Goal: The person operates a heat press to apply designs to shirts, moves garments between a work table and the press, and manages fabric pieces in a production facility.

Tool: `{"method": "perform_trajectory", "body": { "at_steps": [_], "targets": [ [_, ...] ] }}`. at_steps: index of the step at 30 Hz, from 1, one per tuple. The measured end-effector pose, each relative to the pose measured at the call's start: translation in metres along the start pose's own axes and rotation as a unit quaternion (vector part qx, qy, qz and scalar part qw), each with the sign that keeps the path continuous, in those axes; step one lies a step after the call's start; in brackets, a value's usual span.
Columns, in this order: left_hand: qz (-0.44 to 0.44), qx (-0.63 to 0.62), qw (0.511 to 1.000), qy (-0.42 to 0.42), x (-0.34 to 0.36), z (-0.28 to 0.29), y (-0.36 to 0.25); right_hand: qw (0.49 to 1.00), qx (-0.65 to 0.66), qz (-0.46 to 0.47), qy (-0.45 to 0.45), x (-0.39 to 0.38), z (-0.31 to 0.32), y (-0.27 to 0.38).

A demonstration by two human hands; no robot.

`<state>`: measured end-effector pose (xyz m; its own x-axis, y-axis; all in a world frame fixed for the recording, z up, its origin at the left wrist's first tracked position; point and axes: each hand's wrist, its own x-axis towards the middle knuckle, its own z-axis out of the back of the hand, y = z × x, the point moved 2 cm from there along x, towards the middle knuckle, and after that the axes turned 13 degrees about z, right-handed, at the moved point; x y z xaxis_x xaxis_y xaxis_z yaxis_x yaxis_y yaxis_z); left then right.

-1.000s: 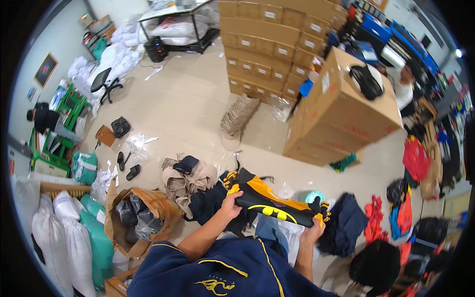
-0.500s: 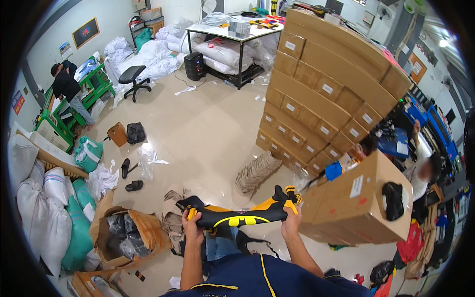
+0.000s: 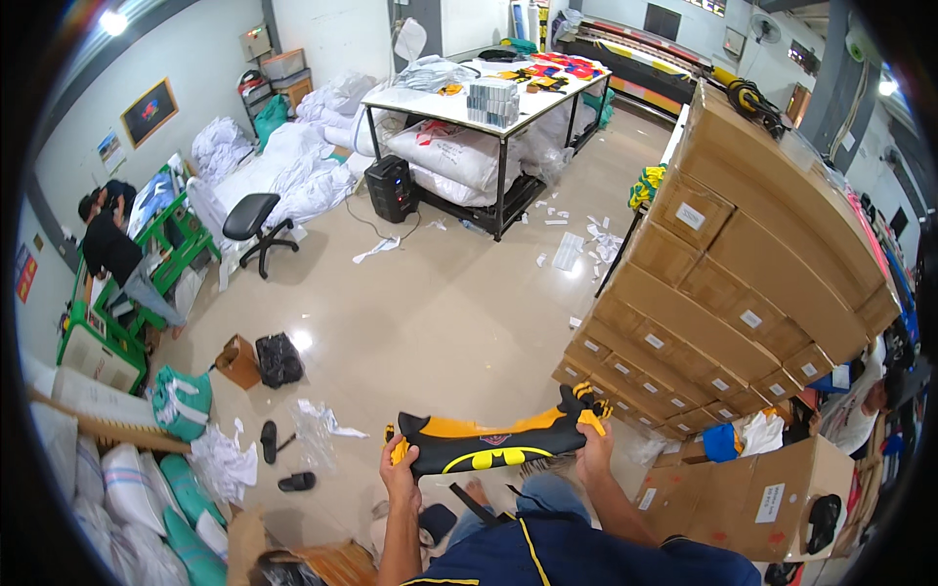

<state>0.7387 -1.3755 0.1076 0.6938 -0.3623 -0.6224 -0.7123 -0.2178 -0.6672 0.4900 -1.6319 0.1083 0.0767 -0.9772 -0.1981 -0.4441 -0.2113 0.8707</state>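
Observation:
A black and yellow-orange cloth piece, with a bright yellow bat-shaped emblem on its front, is stretched between my two hands in front of my body. My left hand grips its left end, the fingers closed on a yellow edge. At the right end, my right hand is closed on the cloth, where bunched black and yellow fabric sticks up above the fingers. I cannot tell which garment the cloth is.
A tall stack of brown cartons rises at the right, with a big carton before it. Slippers and a small open brown box lie at left. Farther off stand a swivel chair, white table and a person.
My view has tilted up and turned, so more of the far room shows and the beige bundle is out of view. The cloth is still held in both hands, its orange upper edge showing more.

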Motion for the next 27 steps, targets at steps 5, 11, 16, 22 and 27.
{"method": "perform_trajectory", "body": {
  "at_steps": [5,11,16,22,27],
  "targets": [
    [-0.037,0.025,0.998,0.032,0.097,-0.099,-0.089,1.000,0.011,0.020,0.001,0.088,-0.118,0.002],
    [-0.032,0.043,0.998,0.041,0.230,-0.236,-0.147,0.997,0.070,0.033,-0.025,0.238,-0.235,-0.011],
    [-0.022,0.049,0.998,0.030,0.351,-0.344,-0.169,0.997,0.051,0.039,-0.052,0.378,-0.307,-0.030],
    [-0.015,0.090,0.991,0.095,0.461,-0.521,-0.212,0.987,0.055,0.097,-0.113,0.530,-0.369,-0.005],
    [-0.010,0.137,0.972,0.192,0.580,-0.667,-0.209,0.964,0.079,0.189,-0.168,0.661,-0.394,0.002]
  ]
}}
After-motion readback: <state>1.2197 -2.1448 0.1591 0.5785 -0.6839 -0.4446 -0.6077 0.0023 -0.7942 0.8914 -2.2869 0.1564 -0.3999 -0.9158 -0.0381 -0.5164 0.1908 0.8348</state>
